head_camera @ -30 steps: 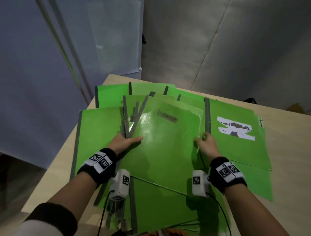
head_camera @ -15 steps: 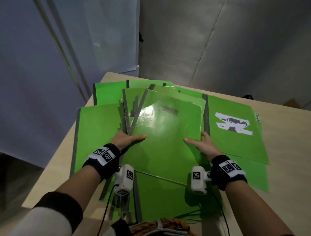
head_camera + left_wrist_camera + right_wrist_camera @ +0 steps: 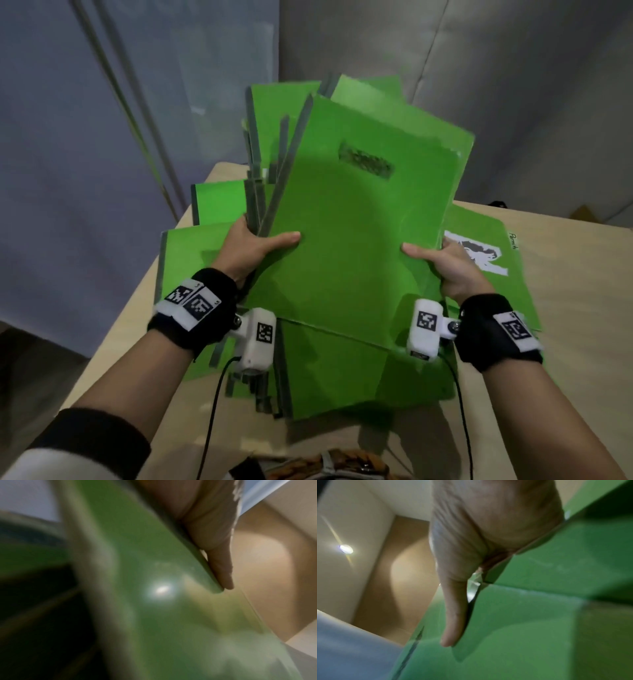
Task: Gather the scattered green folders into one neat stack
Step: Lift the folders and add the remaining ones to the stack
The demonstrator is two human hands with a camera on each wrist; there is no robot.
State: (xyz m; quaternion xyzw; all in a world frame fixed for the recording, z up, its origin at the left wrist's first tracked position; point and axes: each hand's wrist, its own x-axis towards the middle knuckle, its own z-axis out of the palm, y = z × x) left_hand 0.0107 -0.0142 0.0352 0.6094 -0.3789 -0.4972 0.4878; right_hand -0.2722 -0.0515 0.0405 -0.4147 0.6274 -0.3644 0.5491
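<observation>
A fanned bundle of green folders (image 3: 346, 219) with grey spines is raised off the table, tilted up toward the wall. My left hand (image 3: 255, 248) grips its left edge, thumb on top. My right hand (image 3: 445, 263) grips its right edge the same way. In the left wrist view the left hand (image 3: 209, 536) shows its thumb on a blurred green folder (image 3: 137, 574). In the right wrist view the right hand (image 3: 471, 547) has its thumb pressed on the green cover (image 3: 530, 615). More green folders (image 3: 191, 260) lie flat on the table (image 3: 582, 274); one at the right bears a white picture (image 3: 479, 257).
The wooden table ends at the left and near edges, with a drop to the floor at the left. Grey wall panels (image 3: 513, 68) stand close behind the far edge. Another flat green folder (image 3: 342, 373) lies under my wrists.
Both hands closed on the sides of the middle folders and lifted them off the table, tilting their far ends up. The folders left on the table stayed put.
</observation>
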